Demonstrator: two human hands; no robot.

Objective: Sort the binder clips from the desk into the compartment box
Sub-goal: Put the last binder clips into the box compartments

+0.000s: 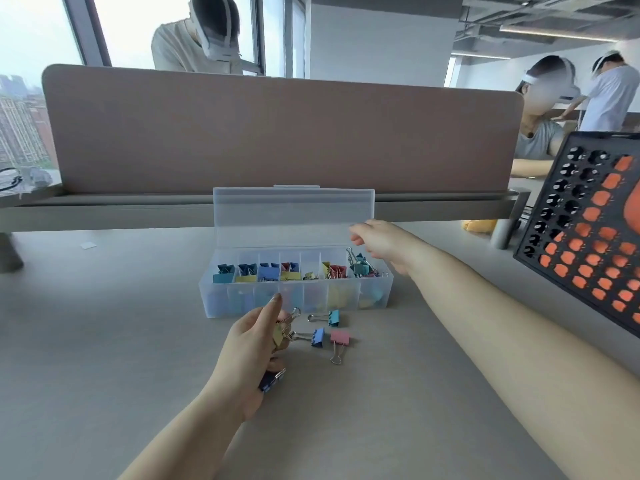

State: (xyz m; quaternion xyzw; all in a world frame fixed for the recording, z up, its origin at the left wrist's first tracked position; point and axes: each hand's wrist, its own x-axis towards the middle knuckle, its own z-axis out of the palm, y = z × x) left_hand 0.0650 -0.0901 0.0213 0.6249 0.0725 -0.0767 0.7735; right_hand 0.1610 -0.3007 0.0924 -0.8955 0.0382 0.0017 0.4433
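A clear compartment box stands mid-desk with its lid upright. Its cells hold several coloured binder clips. My left hand hovers just in front of the box, shut on a yellow binder clip; a dark blue clip shows under its palm. My right hand hangs over the box's right end, fingers loosely apart, holding nothing I can see. On the desk in front of the box lie a teal clip, a blue clip and a pink clip.
A pink-grey divider panel and a grey shelf close off the back of the desk. A black tray with orange cut-outs leans at the right. People sit beyond the divider. A small white scrap lies far left.
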